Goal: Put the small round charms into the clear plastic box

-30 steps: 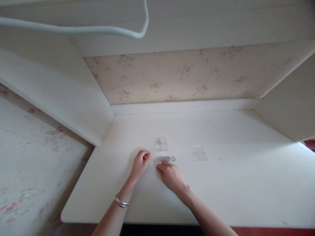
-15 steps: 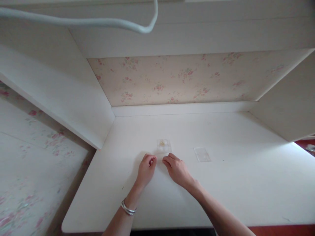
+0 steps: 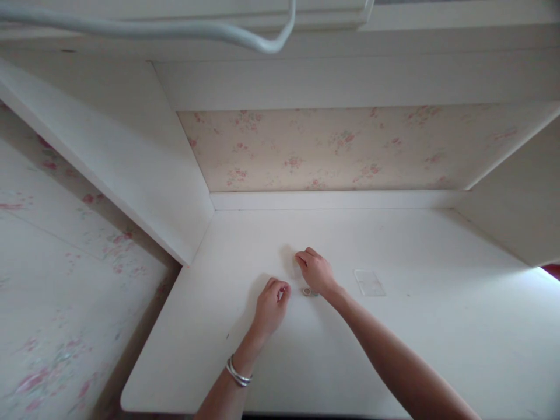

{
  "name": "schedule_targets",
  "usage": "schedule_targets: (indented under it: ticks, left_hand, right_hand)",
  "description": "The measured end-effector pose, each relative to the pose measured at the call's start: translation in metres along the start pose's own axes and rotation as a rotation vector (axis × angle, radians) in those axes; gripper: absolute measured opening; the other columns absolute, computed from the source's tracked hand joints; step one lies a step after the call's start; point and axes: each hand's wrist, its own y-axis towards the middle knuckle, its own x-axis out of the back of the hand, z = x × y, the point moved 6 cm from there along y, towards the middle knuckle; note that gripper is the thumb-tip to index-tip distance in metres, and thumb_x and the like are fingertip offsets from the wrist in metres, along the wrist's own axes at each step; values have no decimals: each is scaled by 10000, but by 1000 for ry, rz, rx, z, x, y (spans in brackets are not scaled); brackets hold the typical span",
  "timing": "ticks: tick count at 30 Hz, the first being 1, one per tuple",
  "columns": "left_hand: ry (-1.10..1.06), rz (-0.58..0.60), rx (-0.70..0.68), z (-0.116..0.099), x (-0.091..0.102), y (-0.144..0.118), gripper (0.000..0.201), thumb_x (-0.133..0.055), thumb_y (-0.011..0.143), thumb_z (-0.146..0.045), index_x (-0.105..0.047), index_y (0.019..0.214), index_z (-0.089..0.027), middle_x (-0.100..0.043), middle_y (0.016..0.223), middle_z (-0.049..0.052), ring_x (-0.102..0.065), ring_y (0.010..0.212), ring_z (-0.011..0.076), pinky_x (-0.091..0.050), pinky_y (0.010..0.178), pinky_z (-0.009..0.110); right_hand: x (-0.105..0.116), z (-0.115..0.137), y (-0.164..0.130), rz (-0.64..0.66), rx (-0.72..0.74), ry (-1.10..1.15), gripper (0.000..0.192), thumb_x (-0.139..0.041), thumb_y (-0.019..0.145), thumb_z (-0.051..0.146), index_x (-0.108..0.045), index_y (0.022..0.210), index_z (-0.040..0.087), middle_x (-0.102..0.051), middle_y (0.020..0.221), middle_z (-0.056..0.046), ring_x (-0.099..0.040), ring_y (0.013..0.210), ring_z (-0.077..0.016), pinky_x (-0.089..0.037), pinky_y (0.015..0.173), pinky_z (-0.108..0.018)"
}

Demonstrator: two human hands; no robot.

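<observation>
Hands beside one ring

Small round rings (count unclear) lie flat on white desk.

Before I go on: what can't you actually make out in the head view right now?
- Small clear box: hidden under the right hand.
- Rings: partly covered by that hand; count unclear, too small.
- Left hand: curled, so any contents are hidden by its fingers.
- Clear lid: faint, detail too small.

Matt white desk; clear plastic lid; metal bangles.
</observation>
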Motion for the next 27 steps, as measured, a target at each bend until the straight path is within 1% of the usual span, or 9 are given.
schedule_targets:
  ticks: [3, 6, 9, 12, 16, 18, 20, 24, 27]
  left_hand:
    - [-16, 4, -5, 0, 0, 0, 196, -442, 884, -288, -605, 839, -188, -570, 828, 15, -498, 655, 112, -413, 645, 248]
    - [-28, 18, -13, -2, -1, -1, 199, -445, 885, -296, -605, 833, -191, -571, 823, 11, -499, 652, 111, -412, 634, 243]
    - [-24, 45, -24, -4, -3, -1, 200, -442, 886, -293, -609, 835, -195, -575, 829, 13, -516, 670, 113, -413, 623, 237]
    - [-8, 74, -33, -4, -5, 0, 196, -446, 885, -287, -612, 829, -198, -580, 829, 15, -533, 697, 118, -419, 623, 232]
    - [41, 93, -40, -4, -8, -1, 197, -445, 886, -284, -612, 822, -202, -590, 828, 16, -555, 733, 126, -428, 637, 232]
    - [66, 97, -49, -5, -9, -2, 200, -439, 888, -283, -610, 824, -201, -593, 832, 20, -564, 758, 131, -432, 649, 232]
    - [90, 101, -60, -6, -10, -2, 197, -438, 888, -280, -610, 832, -201, -597, 839, 22, -569, 780, 134, -435, 665, 232]
    - [144, 101, -73, -10, -11, -3, 203, -434, 891, -278, -614, 832, -206, -603, 836, 21, -567, 780, 134, -435, 681, 231]
    - [190, 99, -84, -13, -13, -3, 200, -434, 892, -273, -613, 834, -207, -605, 826, 22, -562, 764, 138, -429, 680, 237]
  right_hand:
    - [-2, -8, -1, -3, -37, 16, 274, -397, 918, 260, -662, 857, 225, -584, 823, -20, -562, 707, -115, -359, 619, -218]
    - [7, -19, -11, -94, -67, 98, 276, -403, 907, 279, -666, 852, 215, -587, 790, -22, -561, 705, -120, -377, 640, -220]
    - [20, -29, -31, -165, -95, 204, 298, -403, 900, 329, -669, 851, 204, -588, 747, -24, -547, 662, -125, -388, 632, -228]
    - [26, -40, -56, -182, -134, 315, 328, -408, 894, 388, -674, 861, 199, -602, 722, -24, -539, 632, -132, -391, 611, -235]
    - [23, -64, -91, -238, -323, 411, 388, -448, 855, 484, -686, 872, 178, -609, 656, -22, -504, 552, -135, -384, 557, -242]
    - [18, -76, -106, -261, -427, 443, 416, -461, 837, 516, -690, 887, 172, -576, 599, -6, -478, 526, -130, -370, 529, -236]
    - [14, -84, -116, -285, -491, 465, 426, -471, 825, 530, -690, 895, 171, -536, 562, 10, -461, 522, -124, -359, 520, -228]
    - [13, -91, -122, -302, -531, 501, 437, -485, 811, 540, -687, 907, 165, -465, 527, 31, -404, 499, -111, -332, 494, -218]
    - [13, -93, -119, -302, -547, 526, 456, -487, 804, 552, -687, 897, 153, -460, 533, 27, -391, 494, -111, -319, 479, -219]
